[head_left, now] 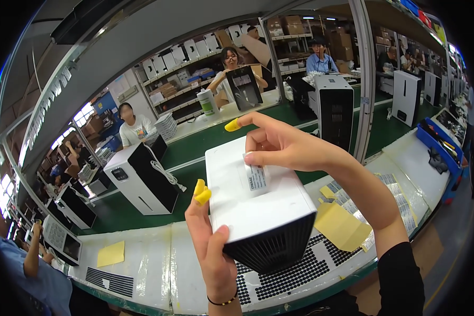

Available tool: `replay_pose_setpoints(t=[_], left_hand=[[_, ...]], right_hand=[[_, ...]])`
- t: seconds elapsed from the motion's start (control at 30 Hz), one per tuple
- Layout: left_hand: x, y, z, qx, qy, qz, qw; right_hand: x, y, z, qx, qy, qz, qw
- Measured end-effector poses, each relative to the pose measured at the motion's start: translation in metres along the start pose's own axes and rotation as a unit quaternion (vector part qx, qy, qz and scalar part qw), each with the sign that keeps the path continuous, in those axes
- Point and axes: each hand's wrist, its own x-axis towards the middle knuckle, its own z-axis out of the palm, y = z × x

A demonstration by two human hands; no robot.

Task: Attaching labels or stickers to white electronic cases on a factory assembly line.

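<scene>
A white box-shaped appliance (pixel 229 203) with a black slatted grille (pixel 274 239) on its near side is tilted in front of me. My left hand (pixel 214 250) grips its left edge, thumb on the white face, yellow finger cots on two raised fingertips. Over the white face, my right hand (pixel 279 142) pinches the upper end of a small silver-grey printed label (pixel 257 178) between thumb and a bent finger. The label lies against or very close to the surface; I cannot tell how much of it is stuck. My right index finger, in a yellow cot, stretches out to the left.
Sheets of black round pads (pixel 289 276), a yellow backing paper (pixel 342 226) and label sheets (pixel 397 197) lie on the bench. Beyond, similar appliances (pixel 142 181) stand on a green conveyor (pixel 192 147). Several people work across it; a blue tool bin (pixel 440 139) stands far right.
</scene>
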Motion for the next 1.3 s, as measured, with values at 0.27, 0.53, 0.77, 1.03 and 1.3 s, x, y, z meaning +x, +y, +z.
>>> replay_pose_setpoints(t=[0.27,0.53,0.77,1.03,1.3], left_hand=[[-0.052,0.014,-0.004,0.057,0.057,0.052,0.995],[-0.085,0.013,-0.02,0.147,-0.009,0.077,0.986],[-0.091,0.023,-0.022,0.182,-0.032,0.088,0.979],[-0.089,0.022,-0.023,0.187,-0.033,0.088,0.978],[-0.088,0.023,-0.022,0.175,-0.027,0.084,0.98]], right_hand=[[-0.016,-0.036,0.026,0.015,-0.036,-0.037,0.999],[-0.037,-0.052,0.044,-0.016,-0.039,0.0,0.999],[-0.042,-0.055,0.051,-0.026,-0.032,-0.028,0.999],[-0.041,-0.054,0.052,-0.03,-0.032,-0.032,0.999],[-0.039,-0.052,0.052,-0.052,-0.028,-0.032,0.998]])
